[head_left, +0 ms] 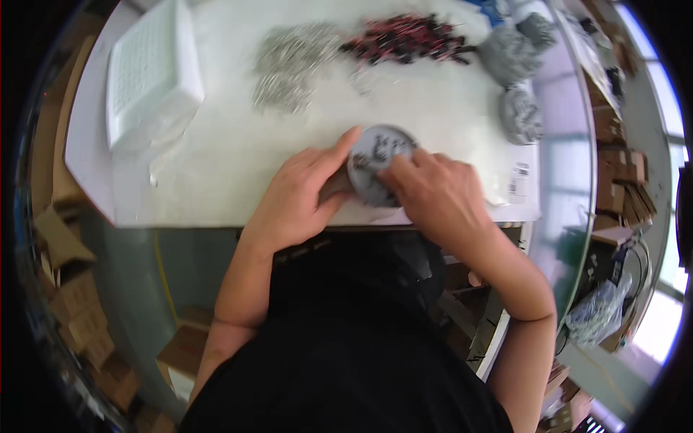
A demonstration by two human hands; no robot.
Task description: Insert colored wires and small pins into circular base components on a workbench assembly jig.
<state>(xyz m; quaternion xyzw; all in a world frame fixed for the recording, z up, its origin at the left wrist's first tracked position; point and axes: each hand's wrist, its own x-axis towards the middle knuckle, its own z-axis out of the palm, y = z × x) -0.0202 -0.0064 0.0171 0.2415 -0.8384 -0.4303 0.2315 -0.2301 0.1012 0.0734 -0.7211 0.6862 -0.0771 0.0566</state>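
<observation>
A grey round shell, shaped like a shallow cup with dark parts inside, stands near the front edge of the white table. My left hand grips it from the left, thumb along its far rim and fingers around its near side. My right hand reaches into the shell from the right, fingers bent and pressed together. Whatever those fingertips pinch is hidden and blurred. Farther back lie a heap of thin silvery pieces and a heap of red and black wired parts.
A white foam box stands at the table's left. More grey round shells are stacked at the right edge, some in a grey cluster. A printed label lies near the front right corner. Cardboard boxes line the floor at left.
</observation>
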